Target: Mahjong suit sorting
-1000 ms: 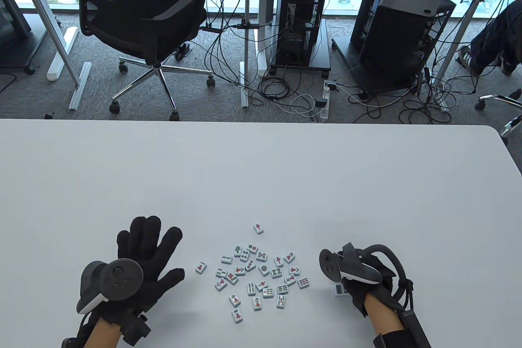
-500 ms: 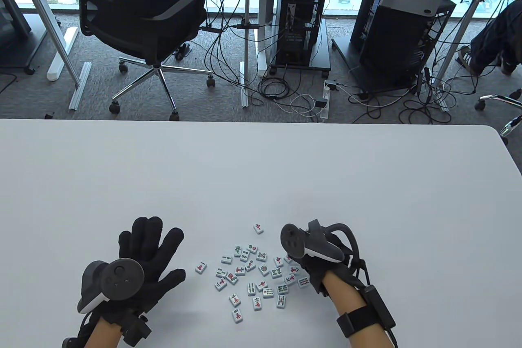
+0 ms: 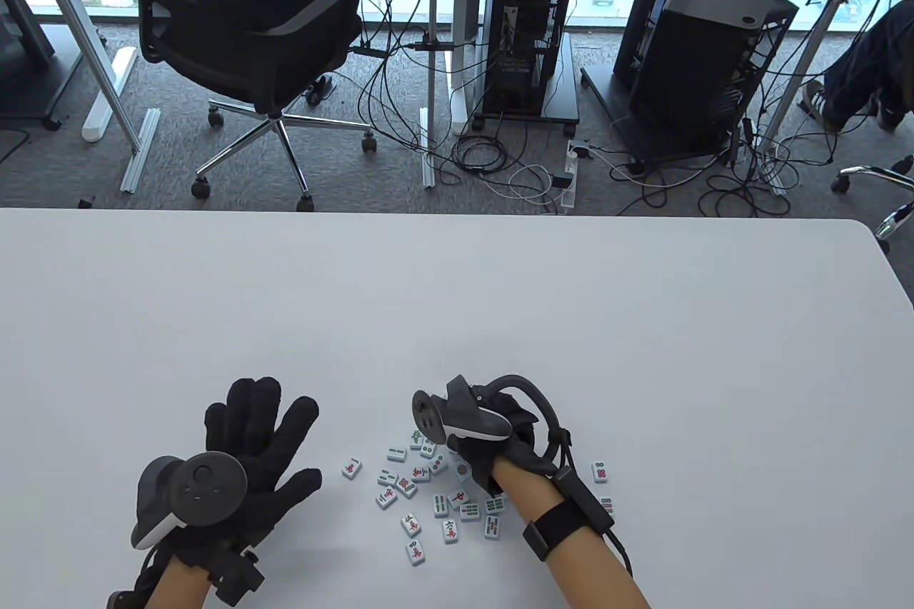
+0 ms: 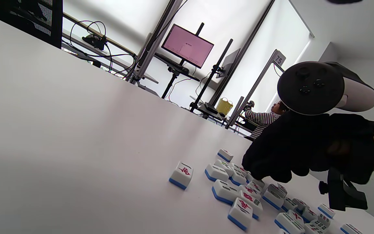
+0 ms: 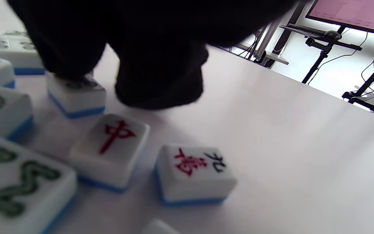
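- Step in hand, by judgement: picking the next tile out of the mahjong tile pile [image 3: 435, 495] on the white worktop [image 3: 457, 309]; sorting barely begun, most tiles unsorted in the pile.
- Right hand [image 3: 493, 441] reaching over far side of the pile, fingers curled down; fingertips [image 5: 159, 84] down among the tiles in right wrist view, one resting on a circle tile [image 5: 76, 94].
- Cannot tell whether that tile is pinched or only touched; grip hidden under the glove.
- Left hand [image 3: 250, 452] flat on the worktop left of the pile, fingers spread, holding nothing.
- Two circle tiles [image 3: 601, 472] set apart right of the pile, likely the started circles group; second one partly hidden behind the wrist strap.
- Red-character tile [image 5: 110, 149] and wan tile [image 5: 195, 174] lying face up just near side of the fingertips, neither touched.
- Lone tile [image 3: 351, 467] just left of the pile.
- Next move calls for: firm pinch on one tile's sides without nudging neighbours, lift clear, carry right of the pile to the matching group.
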`<state>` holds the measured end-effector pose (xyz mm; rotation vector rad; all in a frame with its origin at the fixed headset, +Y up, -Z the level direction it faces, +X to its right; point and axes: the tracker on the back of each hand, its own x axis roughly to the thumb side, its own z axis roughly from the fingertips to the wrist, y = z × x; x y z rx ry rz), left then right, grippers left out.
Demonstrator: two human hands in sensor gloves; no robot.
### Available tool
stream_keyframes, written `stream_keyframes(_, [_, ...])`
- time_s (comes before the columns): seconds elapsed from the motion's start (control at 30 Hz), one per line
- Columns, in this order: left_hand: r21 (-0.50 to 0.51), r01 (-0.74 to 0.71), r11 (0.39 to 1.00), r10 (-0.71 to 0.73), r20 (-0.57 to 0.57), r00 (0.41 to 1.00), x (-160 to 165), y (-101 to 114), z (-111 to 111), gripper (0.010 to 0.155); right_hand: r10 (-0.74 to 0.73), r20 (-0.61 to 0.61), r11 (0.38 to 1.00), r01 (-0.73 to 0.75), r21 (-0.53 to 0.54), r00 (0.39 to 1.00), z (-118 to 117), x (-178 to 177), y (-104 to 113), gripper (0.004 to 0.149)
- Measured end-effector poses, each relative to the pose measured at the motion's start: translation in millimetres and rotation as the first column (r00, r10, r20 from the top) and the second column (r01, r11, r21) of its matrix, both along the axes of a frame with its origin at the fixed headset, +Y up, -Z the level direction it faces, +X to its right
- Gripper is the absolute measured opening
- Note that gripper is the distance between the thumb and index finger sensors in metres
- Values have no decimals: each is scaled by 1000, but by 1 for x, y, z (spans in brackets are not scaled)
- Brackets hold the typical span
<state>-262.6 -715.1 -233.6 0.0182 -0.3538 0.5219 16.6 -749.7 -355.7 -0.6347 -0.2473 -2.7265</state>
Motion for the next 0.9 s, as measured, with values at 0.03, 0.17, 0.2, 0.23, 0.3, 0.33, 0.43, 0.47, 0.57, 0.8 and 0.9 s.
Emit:
stream_keyframes(0.03, [0, 1, 1000, -1, 0, 1000, 0, 0, 0, 80, -2, 9, 1000, 2, 3, 1000, -2, 2, 0, 48])
stream_keyframes(0.17, [0, 7, 1000, -7, 5, 1000, 1, 0, 0, 79, 4, 72, 1000, -5, 16, 997, -10, 13, 0, 48])
stream_keyframes(0.2, [1, 7, 1000, -7, 6, 1000, 1, 0, 0, 79, 1, 75, 1000, -1, 6, 997, -10, 14, 1, 48])
stream_keyframes(0.23, [2, 7, 1000, -7, 6, 1000, 1, 0, 0, 79, -12, 68, 1000, 12, -6, 998, -10, 15, 2, 48])
stream_keyframes(0.3, [-1, 2, 1000, -2, 6, 1000, 1, 0, 0, 80, -64, 49, 997, 65, -35, 997, -8, 13, 2, 48])
stream_keyframes(0.33, [-4, -1, 1000, 1, 6, 1000, 0, -1, 0, 80, -70, 40, 996, 71, -46, 997, -7, 11, 2, 48])
stream_keyframes(0.43, [-10, 1, 1000, -1, 8, 1000, 1, -1, 0, 80, -25, 45, 999, 26, -30, 999, -7, 4, -4, 46])
stream_keyframes(0.47, [-10, 2, 1000, -2, 8, 1000, 1, -1, 0, 80, -18, 52, 999, 20, -31, 998, -8, 4, -6, 46])
stream_keyframes(0.57, [-5, -3, 1000, 4, 9, 1000, 0, 0, 0, 80, -58, 96, 998, 61, -26, 994, -14, 7, -9, 46])
stream_keyframes(0.8, [0, -21, 1000, 21, 4, 1000, -2, 1, 0, 80, -89, 79, 996, 90, -8, 993, -13, 16, 2, 50])
stream_keyframes(0.9, [-2, -22, 1000, 22, 2, 1000, -2, 1, 0, 79, -115, 4, 992, 116, -44, 993, -7, 14, 6, 54])
